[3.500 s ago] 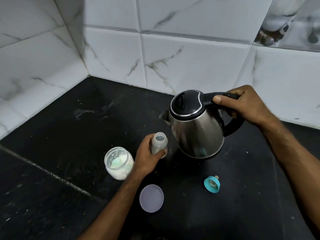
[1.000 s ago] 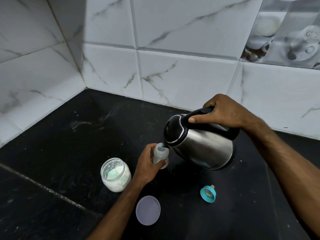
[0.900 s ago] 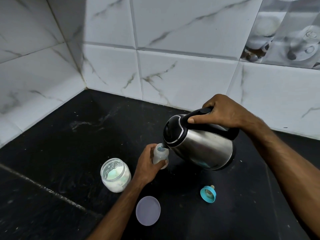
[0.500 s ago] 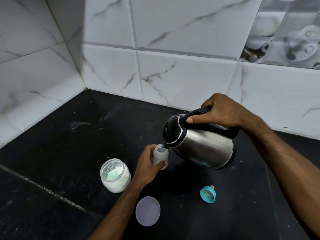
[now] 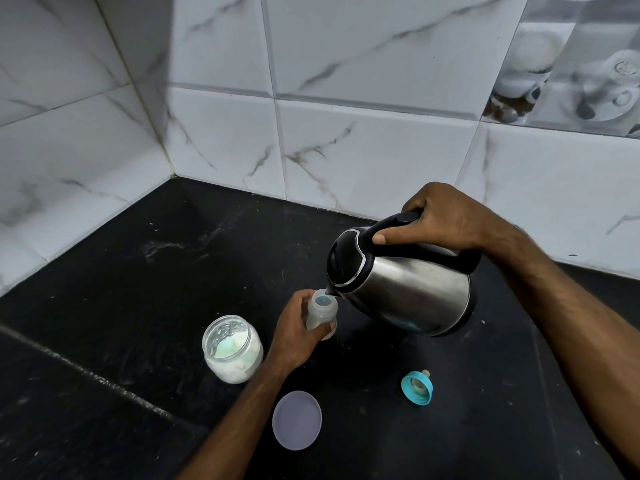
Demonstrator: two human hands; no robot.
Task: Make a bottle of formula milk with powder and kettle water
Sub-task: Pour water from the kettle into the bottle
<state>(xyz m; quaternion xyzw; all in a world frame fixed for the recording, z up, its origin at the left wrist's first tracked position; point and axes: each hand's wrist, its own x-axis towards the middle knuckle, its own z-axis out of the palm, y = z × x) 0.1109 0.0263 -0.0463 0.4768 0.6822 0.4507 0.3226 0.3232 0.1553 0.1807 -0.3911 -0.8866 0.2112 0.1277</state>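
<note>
Two bare forearms and hands, nothing worn.

The left hand point(image 5: 294, 334) and right hand point(image 5: 440, 220) carry no rings, watch or gloves; both forearms are uncovered to the picture's edge, no sleeve showing, with fine hair on the right one.

scuffed black stone countertop point(image 5: 138, 292) in a tiled corner, open jar of white powder point(image 5: 232, 348), loose purple lid point(image 5: 296, 419), teal bottle cap with teat point(image 5: 417, 388) on its side

A: Walls?
B: White marble-look tiles point(image 5: 363, 161), meeting in a corner at left. One patterned grey tile point(image 5: 575, 60) top right.
A: Surface?
B: Black stone worktop point(image 5: 145, 292), scuffed, dusty.
</note>
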